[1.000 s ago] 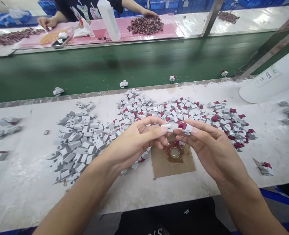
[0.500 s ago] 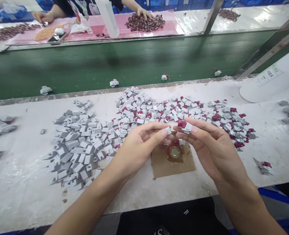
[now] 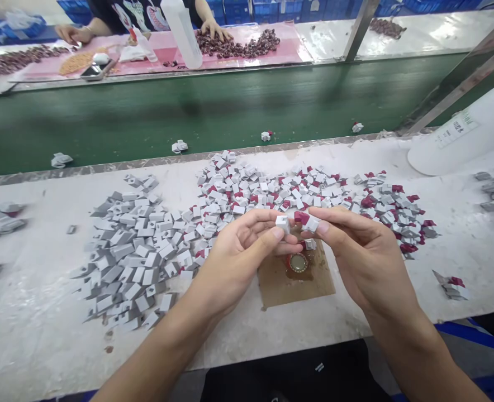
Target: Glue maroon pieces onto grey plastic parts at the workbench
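Between the thumb and fingers of my left hand (image 3: pixel 241 251) is a small light-grey plastic block (image 3: pixel 283 224). My right hand (image 3: pixel 358 251) pinches a small grey-and-maroon plastic piece (image 3: pixel 308 220), its maroon end turned toward the grey block. The two pieces are close together; whether they touch I cannot tell. Below them, a bottle cap (image 3: pixel 298 262) sits on a brown cardboard square (image 3: pixel 272 287), in a wet reddish-brown stain. Another grey-and-maroon piece (image 3: pixel 309 244) shows just beyond the cap, partly hidden by my fingers.
Grey blocks (image 3: pixel 133 251) are heaped on the left, and grey-and-maroon pieces (image 3: pixel 398 215) on the right. A white bottle (image 3: pixel 460 134) leans in at right. Several pieces ride the green belt (image 3: pixel 230 106). Across it, a co-worker's hand (image 3: pixel 215 29) rests on dark brown parts (image 3: pixel 247 44).
My left hand's block has turned and shows more of itself. The right hand's piece has shifted slightly left, toward it. Pieces on the belt have moved left, as has the co-worker's hand.
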`<act>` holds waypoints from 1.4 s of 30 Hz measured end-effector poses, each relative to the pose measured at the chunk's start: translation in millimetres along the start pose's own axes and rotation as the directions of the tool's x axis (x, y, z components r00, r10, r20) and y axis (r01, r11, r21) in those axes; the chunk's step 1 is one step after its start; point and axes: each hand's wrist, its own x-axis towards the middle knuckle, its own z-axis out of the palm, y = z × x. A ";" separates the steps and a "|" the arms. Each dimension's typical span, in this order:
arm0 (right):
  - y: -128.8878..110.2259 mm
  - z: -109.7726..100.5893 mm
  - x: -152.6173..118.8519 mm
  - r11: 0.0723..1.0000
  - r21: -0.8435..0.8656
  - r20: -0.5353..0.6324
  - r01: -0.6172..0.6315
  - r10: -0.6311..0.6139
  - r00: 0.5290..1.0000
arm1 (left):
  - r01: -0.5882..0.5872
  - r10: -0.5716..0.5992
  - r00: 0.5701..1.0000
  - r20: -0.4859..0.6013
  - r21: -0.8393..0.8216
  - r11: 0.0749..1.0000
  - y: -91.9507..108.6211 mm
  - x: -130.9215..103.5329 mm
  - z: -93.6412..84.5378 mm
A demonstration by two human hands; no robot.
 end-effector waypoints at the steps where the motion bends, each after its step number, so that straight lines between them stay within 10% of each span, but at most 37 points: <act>1: -0.4 -0.2 0.3 1.000 -0.021 -0.002 0.009 -0.009 1.000 | 0.000 0.000 1.000 0.006 0.007 1.000 -0.2 0.0 -0.3; 28: -23.2 3.8 14.9 0.983 -0.151 0.207 0.108 -0.075 0.975 | -0.242 0.245 0.969 0.034 0.333 0.911 17.0 -7.4 0.9; 33: -34.6 29.2 86.0 0.833 -0.521 0.418 0.183 0.062 0.906 | -0.169 0.253 0.966 -0.040 0.643 0.747 52.9 10.7 -39.0; 37: -27.5 92.6 189.5 0.448 -0.810 0.429 0.378 0.014 0.903 | -0.061 0.517 0.796 -0.314 0.809 0.585 99.4 41.2 -83.2; 42: 5.2 163.5 286.0 0.406 -0.763 0.579 0.504 0.082 0.811 | 0.032 0.547 0.690 -0.473 0.775 0.631 136.6 101.1 -115.1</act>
